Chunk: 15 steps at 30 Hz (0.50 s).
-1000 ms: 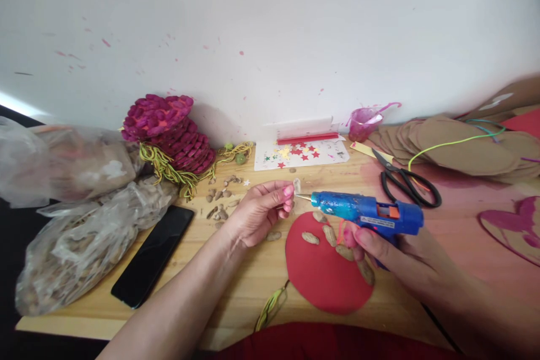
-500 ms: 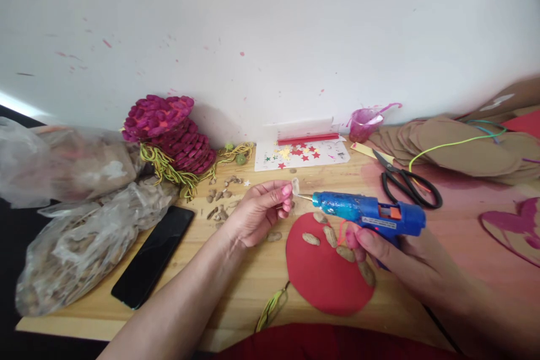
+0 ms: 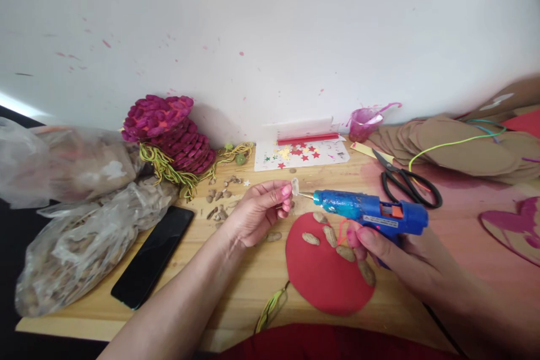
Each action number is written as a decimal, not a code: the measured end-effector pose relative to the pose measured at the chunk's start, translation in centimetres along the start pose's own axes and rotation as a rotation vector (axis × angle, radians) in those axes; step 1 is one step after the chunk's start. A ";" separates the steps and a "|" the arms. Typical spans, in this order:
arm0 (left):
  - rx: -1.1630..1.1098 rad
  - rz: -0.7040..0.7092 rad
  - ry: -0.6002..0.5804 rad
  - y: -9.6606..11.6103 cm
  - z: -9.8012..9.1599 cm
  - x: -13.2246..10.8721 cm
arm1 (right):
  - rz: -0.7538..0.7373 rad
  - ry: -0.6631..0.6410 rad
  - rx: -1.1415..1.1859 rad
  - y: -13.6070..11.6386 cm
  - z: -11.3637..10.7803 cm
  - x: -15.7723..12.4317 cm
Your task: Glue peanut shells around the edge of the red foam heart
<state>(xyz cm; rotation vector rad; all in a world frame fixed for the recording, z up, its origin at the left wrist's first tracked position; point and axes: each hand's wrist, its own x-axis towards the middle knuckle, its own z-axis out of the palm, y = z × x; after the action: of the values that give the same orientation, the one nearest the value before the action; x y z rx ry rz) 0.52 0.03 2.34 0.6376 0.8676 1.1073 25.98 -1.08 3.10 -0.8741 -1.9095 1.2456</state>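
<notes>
My left hand (image 3: 268,208) pinches a peanut shell (image 3: 295,186) between thumb and fingertips, above the table. In my right hand (image 3: 388,253) is a blue glue gun (image 3: 367,211), its metal nozzle pointing left at the shell and touching or almost touching it. Below lies a round red card (image 3: 324,287) with several peanuts (image 3: 311,239) on its upper and right part. The fingers of my right hand cover some of its right side. A yellow-green tassel (image 3: 270,308) hangs off the card's lower left edge.
Left are a black phone (image 3: 152,256), a plastic bag of peanuts (image 3: 93,242) and a stack of magenta-painted pieces (image 3: 169,129). Shell bits (image 3: 219,194) lie behind my left hand. Farther back sit paper stars (image 3: 297,152), a pink cup (image 3: 365,124), scissors (image 3: 407,180) and cardboard shapes (image 3: 464,149).
The glue gun has shifted very slightly, its body tipping a little lower at the left-hand nozzle side or staying level. My left hand and the shell are almost still.
</notes>
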 end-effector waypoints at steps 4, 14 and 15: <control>-0.002 0.002 0.000 0.0 0.0 0.0 | -0.014 -0.005 0.004 -0.4 0.0 0.3; 0.001 0.010 0.009 0.1 0.1 0.1 | 0.025 -0.008 -0.012 -0.7 0.0 0.5; 0.006 0.014 0.012 0.2 0.1 0.0 | 0.032 0.000 -0.021 -0.7 0.0 0.6</control>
<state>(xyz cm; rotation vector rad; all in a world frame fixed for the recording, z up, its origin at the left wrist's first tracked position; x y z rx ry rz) 0.56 0.12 2.54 0.6433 0.8785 1.1224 25.54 -0.85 3.82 -0.9187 -1.9186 1.2457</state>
